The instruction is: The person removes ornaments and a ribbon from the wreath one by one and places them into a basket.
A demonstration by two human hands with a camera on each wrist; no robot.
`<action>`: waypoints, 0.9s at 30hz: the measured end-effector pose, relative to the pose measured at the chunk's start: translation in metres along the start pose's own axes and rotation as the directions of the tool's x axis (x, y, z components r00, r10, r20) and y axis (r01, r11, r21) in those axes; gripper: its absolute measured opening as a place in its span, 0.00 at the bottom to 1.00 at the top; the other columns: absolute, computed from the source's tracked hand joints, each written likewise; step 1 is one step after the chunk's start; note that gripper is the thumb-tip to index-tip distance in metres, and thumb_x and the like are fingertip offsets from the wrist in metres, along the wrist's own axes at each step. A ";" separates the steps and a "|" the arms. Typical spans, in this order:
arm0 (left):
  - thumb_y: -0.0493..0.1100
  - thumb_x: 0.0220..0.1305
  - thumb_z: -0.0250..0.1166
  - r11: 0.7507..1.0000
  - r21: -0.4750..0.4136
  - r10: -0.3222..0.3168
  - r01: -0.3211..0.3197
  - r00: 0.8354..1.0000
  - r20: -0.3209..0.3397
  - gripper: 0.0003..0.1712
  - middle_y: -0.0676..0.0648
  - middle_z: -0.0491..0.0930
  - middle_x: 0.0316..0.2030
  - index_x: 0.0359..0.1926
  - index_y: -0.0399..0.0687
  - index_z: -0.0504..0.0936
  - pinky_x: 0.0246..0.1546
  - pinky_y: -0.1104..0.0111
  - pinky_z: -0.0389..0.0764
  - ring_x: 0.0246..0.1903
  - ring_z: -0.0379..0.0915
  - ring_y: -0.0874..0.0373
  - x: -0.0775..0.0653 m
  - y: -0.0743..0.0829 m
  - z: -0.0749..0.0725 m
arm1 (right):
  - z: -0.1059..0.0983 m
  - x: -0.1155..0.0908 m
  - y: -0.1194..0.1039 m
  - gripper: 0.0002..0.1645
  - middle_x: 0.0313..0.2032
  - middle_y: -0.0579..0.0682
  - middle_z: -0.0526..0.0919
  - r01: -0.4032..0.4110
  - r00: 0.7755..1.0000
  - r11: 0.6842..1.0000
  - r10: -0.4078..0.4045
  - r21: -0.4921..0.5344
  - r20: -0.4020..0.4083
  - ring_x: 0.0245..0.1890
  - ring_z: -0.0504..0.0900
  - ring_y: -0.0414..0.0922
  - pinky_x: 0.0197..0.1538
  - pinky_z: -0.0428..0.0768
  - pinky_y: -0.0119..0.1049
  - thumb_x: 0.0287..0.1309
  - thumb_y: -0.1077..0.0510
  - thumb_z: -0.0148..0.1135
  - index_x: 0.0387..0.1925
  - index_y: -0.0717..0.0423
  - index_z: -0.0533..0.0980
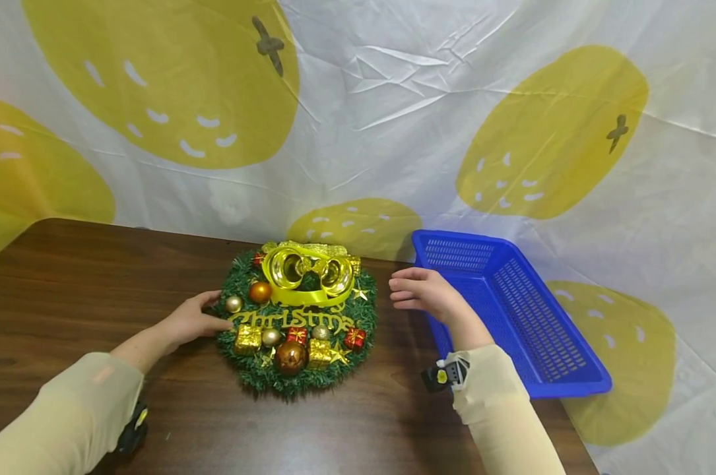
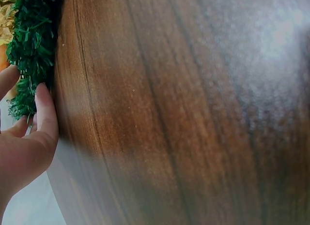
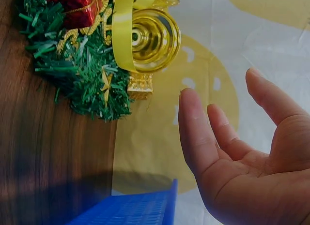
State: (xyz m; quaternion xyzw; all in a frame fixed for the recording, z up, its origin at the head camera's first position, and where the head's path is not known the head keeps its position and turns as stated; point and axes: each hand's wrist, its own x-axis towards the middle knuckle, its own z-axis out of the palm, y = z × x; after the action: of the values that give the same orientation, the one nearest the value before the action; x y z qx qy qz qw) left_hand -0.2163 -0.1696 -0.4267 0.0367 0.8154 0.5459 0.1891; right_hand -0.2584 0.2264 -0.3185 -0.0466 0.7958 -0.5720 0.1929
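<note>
A green tinsel Christmas wreath [image 1: 257, 373] lies on the dark wood table [image 1: 215, 429]. Gold lettering [image 1: 298, 320] runs across it, among baubles, small wrapped gift boxes and stars. Two shiny gold bells [image 1: 336, 276] with a yellow ribbon [image 1: 301, 298] sit at its far side. My left hand [image 1: 191, 320] holds the wreath's left rim with thumb and fingers, and the left wrist view shows the thumb [image 2: 45, 109] against the tinsel. Apart from the wreath on its right, my right hand [image 3: 242, 172] holds nothing, its fingers loosely extended and the thumb spread away.
A blue plastic basket [image 1: 482, 310] with slotted sides stands at the right of the table, partly behind my right forearm. A whitish cloth [image 1: 393, 152] printed with large yellow fruit hangs behind the table. The table's left edge curves at the far corner.
</note>
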 end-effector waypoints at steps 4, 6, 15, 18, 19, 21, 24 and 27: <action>0.41 0.61 0.63 1.000 -0.001 0.000 0.000 1.000 -0.003 0.52 0.21 0.43 0.66 0.70 0.25 0.38 0.52 0.57 0.79 0.58 0.65 0.34 0.001 0.000 0.000 | 0.006 0.001 0.000 0.25 0.32 0.41 0.79 0.004 1.000 1.000 -0.004 0.017 0.006 0.31 0.82 0.36 0.43 0.84 0.33 0.62 0.65 0.51 0.58 0.76 0.62; 0.41 0.60 0.63 1.000 -0.004 -0.002 0.002 1.000 -0.007 0.52 0.21 0.43 0.66 0.70 0.25 0.38 0.52 0.57 0.79 0.57 0.66 0.34 0.002 0.000 0.000 | 0.009 0.001 0.000 0.24 0.32 0.41 0.79 0.002 1.000 1.000 -0.003 0.021 0.010 0.31 0.82 0.36 0.42 0.84 0.33 0.62 0.65 0.52 0.57 0.76 0.63; 0.42 0.61 0.63 1.000 0.012 -0.003 0.003 1.000 -0.002 0.51 0.21 0.43 0.66 0.70 0.26 0.38 0.53 0.56 0.79 0.58 0.65 0.34 0.000 0.001 0.000 | 0.032 0.003 0.005 0.25 0.38 0.49 0.79 -0.017 0.999 0.999 0.015 0.032 0.048 0.34 0.82 0.39 0.47 0.84 0.39 0.62 0.64 0.53 0.58 0.75 0.63; 0.42 0.62 0.62 1.000 0.013 -0.003 0.003 1.000 -0.002 0.51 0.22 0.43 0.66 0.70 0.26 0.38 0.53 0.56 0.78 0.58 0.64 0.34 -0.001 0.001 0.000 | 0.039 0.004 0.008 0.27 0.39 0.51 0.79 -0.015 0.998 0.999 0.012 0.049 0.066 0.34 0.82 0.40 0.47 0.84 0.40 0.63 0.65 0.52 0.59 0.77 0.62; 0.42 0.62 0.62 1.000 0.011 -0.003 0.003 1.000 -0.002 0.51 0.21 0.43 0.66 0.70 0.26 0.37 0.53 0.56 0.78 0.59 0.64 0.34 -0.001 0.000 0.000 | 0.042 0.004 0.009 0.27 0.41 0.54 0.80 -0.016 0.997 0.999 0.013 0.050 0.071 0.35 0.82 0.40 0.47 0.84 0.40 0.63 0.65 0.52 0.59 0.77 0.61; 0.41 0.61 0.62 1.000 0.007 -0.003 0.003 1.000 -0.003 0.51 0.21 0.43 0.66 0.70 0.26 0.38 0.53 0.56 0.79 0.59 0.64 0.33 0.000 0.000 0.000 | 0.047 0.005 0.011 0.28 0.46 0.62 0.79 -0.024 0.997 0.999 0.020 0.047 0.078 0.37 0.82 0.43 0.48 0.84 0.40 0.63 0.64 0.52 0.60 0.77 0.61; 0.41 0.61 0.63 1.000 -0.001 -0.001 0.001 1.000 -0.004 0.51 0.21 0.43 0.66 0.70 0.25 0.38 0.52 0.57 0.79 0.59 0.64 0.33 0.000 -0.001 0.001 | 0.055 0.006 0.013 0.28 0.53 0.71 0.74 -0.036 0.996 0.999 0.033 0.028 0.080 0.38 0.82 0.44 0.48 0.83 0.40 0.63 0.63 0.53 0.60 0.75 0.62; 0.41 0.61 0.63 1.000 -0.005 0.000 0.000 1.000 -0.006 0.51 0.21 0.43 0.66 0.70 0.25 0.38 0.52 0.57 0.79 0.58 0.64 0.33 0.000 -0.001 0.001 | 0.061 0.008 0.015 0.27 0.54 0.73 0.72 -0.048 0.996 0.999 0.047 0.020 0.081 0.39 0.82 0.45 0.47 0.84 0.40 0.63 0.62 0.54 0.59 0.74 0.64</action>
State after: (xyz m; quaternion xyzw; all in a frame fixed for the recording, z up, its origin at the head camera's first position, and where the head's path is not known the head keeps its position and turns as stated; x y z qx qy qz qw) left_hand -0.2163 -0.1689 -0.4279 0.0345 0.8147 0.5479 0.1866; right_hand -0.2414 0.1751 -0.3504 -0.0486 0.7818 -0.5738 0.2391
